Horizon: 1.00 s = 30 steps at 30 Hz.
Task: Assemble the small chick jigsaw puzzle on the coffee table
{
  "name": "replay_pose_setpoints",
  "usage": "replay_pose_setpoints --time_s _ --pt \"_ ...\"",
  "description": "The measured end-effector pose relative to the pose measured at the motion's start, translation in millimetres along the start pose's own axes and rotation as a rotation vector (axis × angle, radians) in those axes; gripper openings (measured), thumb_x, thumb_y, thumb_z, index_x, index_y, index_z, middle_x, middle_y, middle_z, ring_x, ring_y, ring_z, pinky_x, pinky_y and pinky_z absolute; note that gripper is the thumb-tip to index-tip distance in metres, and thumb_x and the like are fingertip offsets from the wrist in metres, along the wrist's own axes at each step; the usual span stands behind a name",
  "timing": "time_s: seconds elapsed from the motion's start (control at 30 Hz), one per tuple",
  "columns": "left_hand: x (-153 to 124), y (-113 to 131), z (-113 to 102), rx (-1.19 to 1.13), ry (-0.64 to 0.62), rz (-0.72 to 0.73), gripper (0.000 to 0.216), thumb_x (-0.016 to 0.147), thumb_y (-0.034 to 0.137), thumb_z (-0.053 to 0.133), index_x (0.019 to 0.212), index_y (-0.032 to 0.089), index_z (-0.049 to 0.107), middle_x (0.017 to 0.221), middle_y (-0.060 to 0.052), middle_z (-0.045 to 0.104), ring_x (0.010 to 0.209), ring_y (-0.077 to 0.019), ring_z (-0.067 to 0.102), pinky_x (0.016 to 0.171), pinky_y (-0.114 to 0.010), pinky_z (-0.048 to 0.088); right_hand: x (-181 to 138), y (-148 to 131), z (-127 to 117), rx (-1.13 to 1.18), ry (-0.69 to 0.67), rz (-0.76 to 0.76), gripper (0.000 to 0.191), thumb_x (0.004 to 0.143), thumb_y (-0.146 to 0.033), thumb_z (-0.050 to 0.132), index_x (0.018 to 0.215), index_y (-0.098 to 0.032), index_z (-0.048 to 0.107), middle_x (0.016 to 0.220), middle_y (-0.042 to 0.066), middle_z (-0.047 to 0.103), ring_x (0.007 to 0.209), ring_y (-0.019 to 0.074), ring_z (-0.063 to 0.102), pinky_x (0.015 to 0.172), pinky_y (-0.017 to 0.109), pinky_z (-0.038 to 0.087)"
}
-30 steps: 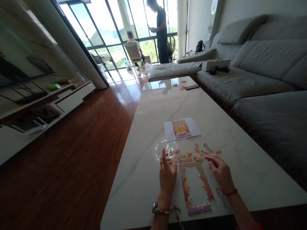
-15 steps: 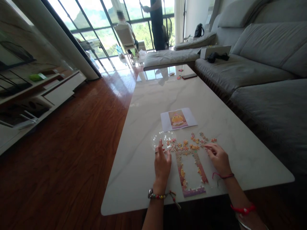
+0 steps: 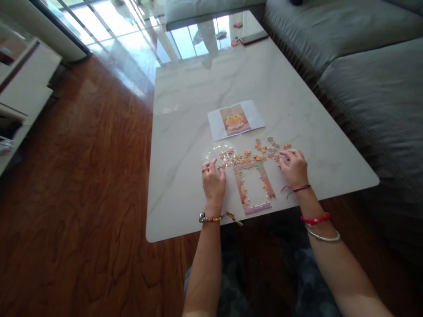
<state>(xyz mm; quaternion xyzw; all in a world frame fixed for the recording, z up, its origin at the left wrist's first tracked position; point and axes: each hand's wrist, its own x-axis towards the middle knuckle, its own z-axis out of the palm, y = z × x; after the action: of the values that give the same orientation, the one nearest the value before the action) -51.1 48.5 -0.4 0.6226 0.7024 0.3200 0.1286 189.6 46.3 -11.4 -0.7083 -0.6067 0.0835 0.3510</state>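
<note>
on the pale tabletop (image 3: 185,176), the jigsaw border (image 3: 257,208) lies between the hands, just nearer than the loose pieces (image 3: 259,157), the left hand (image 3: 214,182) with bent, released fingers by a clear dish (image 3: 214,152), the right hand (image 3: 295,169) curled beside pieces, whether pinching one i cannot tell.

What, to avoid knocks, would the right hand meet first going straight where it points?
The right hand would likely meet loose puzzle pieces first; whether it already touches them is unclear.
</note>
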Motion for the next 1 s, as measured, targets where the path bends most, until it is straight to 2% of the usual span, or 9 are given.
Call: replay_pose_setpoints --time_s 0.2,0.33,0.5,0.63,0.87,1.0 --pt "1 7 0 -0.143 -0.031 0.159 0.033 0.078 0.019 0.048 0.111 0.017 0.051 0.107 -0.009 0.048 0.088 -0.0149 0.054 0.076 -0.03 0.048 -3 -24 -8 0.187 -0.105 -0.146 0.022 0.077 -0.021 0.046 0.091 -0.017 0.063 0.091 0.007 0.059 0.066 0.0127 0.053 0.057 0.025 0.046" --pt "1 7 0 -0.158 -0.01 0.173 0.033 0.077 0.018 0.049 0.11 0.018 0.052 0.107 -0.009 0.049 0.093 -0.0169 0.053 0.074 -0.03 0.049 -4 -27 -8 0.201 -0.094 -0.23 0.02 0.077 -0.019 0.047 0.088 -0.018 0.063 0.087 0.006 0.061 0.066 0.013 0.052 0.059 0.027 0.045" --pt "1 7 0 -0.176 -0.008 0.175 0.032 0.078 0.017 0.048 0.11 0.019 0.051 0.107 -0.008 0.05 0.096 -0.0179 0.052 0.075 -0.031 0.049 -4 -27 -4 0.2 -0.096 -0.263 0.02 0.077 -0.018 0.046 0.088 -0.019 0.063 0.087 0.005 0.061 0.069 0.0138 0.054 0.062 0.028 0.046" --pt "-1 9 -2 -0.184 0.01 0.188 0.032 0.08 0.018 0.046 0.111 0.02 0.05 0.106 -0.008 0.051 0.1 -0.0186 0.05 0.078 -0.032 0.049 -7 -29 -5 0.203 -0.085 -0.25 0.022 0.079 -0.02 0.043 0.091 -0.02 0.061 0.089 0.006 0.061 0.074 0.0154 0.055 0.062 0.028 0.047" --pt "-1 6 1 -0.185 0.081 0.176 0.045 0.08 0.023 0.049 0.123 0.021 0.037 0.112 -0.009 0.046 0.106 -0.0195 0.046 0.089 -0.039 0.043 -10 -21 2 0.247 0.082 -0.148 0.034 0.079 -0.028 0.049 0.112 -0.021 0.049 0.101 0.008 0.056 0.081 0.0175 0.055 0.062 0.031 0.049" --pt "1 9 3 -0.197 0.065 0.159 0.049 0.08 0.024 0.049 0.126 0.021 0.032 0.114 -0.01 0.045 0.109 -0.0204 0.044 0.086 -0.038 0.045 -9 -22 4 0.272 0.113 -0.058 0.045 0.077 -0.033 0.052 0.12 -0.023 0.043 0.109 0.01 0.051 0.087 0.0197 0.054 0.063 0.033 0.05"
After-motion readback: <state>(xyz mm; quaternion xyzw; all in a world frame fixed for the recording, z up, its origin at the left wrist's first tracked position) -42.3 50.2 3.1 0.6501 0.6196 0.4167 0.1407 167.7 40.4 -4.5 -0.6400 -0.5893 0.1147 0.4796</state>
